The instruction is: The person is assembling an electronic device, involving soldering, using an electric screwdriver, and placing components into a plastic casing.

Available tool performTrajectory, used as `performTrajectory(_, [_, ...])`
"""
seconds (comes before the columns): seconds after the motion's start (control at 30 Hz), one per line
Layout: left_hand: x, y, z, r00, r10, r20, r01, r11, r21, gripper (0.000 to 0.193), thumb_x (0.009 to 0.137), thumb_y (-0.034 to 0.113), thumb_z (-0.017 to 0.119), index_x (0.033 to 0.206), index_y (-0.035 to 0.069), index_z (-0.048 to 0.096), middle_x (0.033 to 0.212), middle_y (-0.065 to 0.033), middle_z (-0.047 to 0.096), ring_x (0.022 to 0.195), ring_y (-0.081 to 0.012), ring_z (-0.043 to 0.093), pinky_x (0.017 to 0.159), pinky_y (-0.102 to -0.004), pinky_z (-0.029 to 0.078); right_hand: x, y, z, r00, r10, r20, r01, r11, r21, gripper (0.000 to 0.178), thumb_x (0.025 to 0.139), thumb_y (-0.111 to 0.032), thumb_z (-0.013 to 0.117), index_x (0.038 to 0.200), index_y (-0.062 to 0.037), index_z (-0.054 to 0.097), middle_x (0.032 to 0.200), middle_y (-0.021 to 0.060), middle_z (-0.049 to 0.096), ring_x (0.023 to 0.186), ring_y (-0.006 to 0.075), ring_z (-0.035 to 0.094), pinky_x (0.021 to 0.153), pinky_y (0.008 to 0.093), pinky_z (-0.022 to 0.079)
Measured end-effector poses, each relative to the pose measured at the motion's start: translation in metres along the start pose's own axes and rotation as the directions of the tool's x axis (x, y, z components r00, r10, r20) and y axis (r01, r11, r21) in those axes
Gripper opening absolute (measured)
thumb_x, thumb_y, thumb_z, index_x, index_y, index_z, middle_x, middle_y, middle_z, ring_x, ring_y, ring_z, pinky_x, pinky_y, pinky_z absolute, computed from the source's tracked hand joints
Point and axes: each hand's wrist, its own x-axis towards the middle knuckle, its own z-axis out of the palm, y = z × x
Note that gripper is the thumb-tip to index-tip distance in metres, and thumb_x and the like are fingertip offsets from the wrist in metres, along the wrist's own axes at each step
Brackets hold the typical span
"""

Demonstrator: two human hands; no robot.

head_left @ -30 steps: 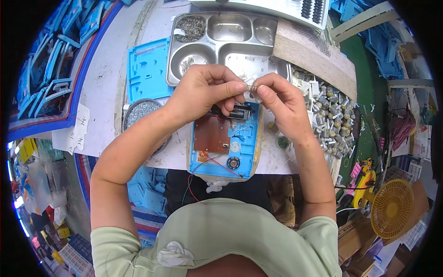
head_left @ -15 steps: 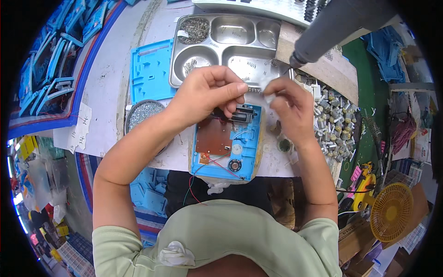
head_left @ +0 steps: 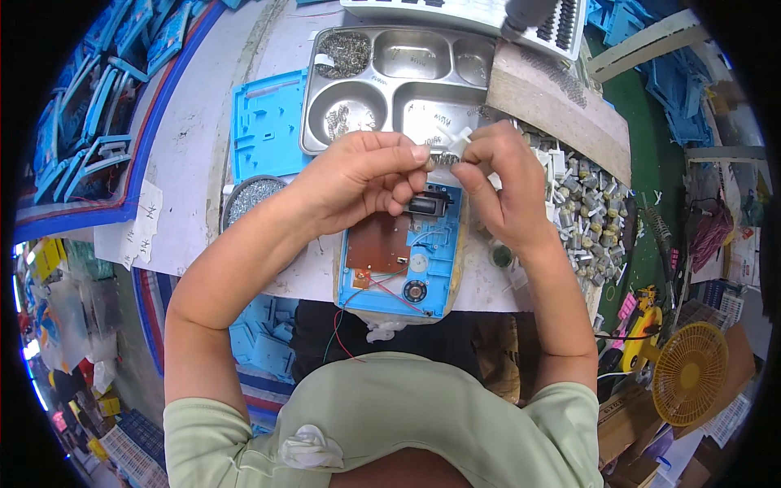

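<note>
Above the far end of an open blue plastic housing (head_left: 443,254), the two hands meet at chest height over the bench. The left hand (head_left: 366,180) has its thumb and forefinger pinched together at one end of what looks like a small coil spring (head_left: 446,159); the other fingers curl loosely. The right hand (head_left: 511,183) has its thumb and forefinger closed around a small white plastic piece (head_left: 461,141), beside the spring's other end. Whether spring and piece are joined cannot be told.

Inside the housing, much is already in place: a brown circuit board (head_left: 376,244), a round speaker (head_left: 415,291) near the close end and a black block (head_left: 429,203) at the far end. Other parts stand undone: the housing is uncovered, red and green wires (head_left: 337,332) trail loose over its near edge, and a separate blue panel (head_left: 262,126) lies apart, just beside the compartmented steel tray (head_left: 423,80).
</note>
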Motion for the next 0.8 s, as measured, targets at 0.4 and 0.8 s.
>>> performTrajectory(0.4, [0.008, 0.009, 0.018, 0.998, 0.055, 0.026, -0.061, 0.876, 0.478, 0.032, 0.103, 0.032, 0.057, 0.089, 0.005, 0.064, 0.072, 0.0012, 0.058, 0.054, -0.0039, 0.043, 0.046, -0.0209, 0.034, 0.012, 0.007, -0.010, 0.987, -0.147, 0.060, 0.151, 0.986, -0.073, 0.026, 0.078, -0.007, 0.081, 0.094, -0.0050, 0.061, 0.090, 0.0110, 0.064, 0.077, 0.0292, 0.060, 0.065, 0.0372, 0.049])
performTrajectory(0.8, [0.002, -0.002, 0.016, 0.654, 0.577, 0.489, -0.487, -0.174, 0.856, 0.021, 0.097, 0.022, 0.065, 0.089, 0.003, 0.062, 0.071, -0.0096, 0.059, 0.065, -0.0288, 0.062, 0.061, -0.0405, 0.049, 0.005, -0.010, -0.009, 0.835, 0.424, 0.350, -0.543, 0.738, 0.400, 0.030, 0.101, -0.027, 0.063, 0.087, -0.0002, 0.064, 0.073, 0.0040, 0.060, 0.068, 0.0117, 0.055, 0.062, 0.0310, 0.044])
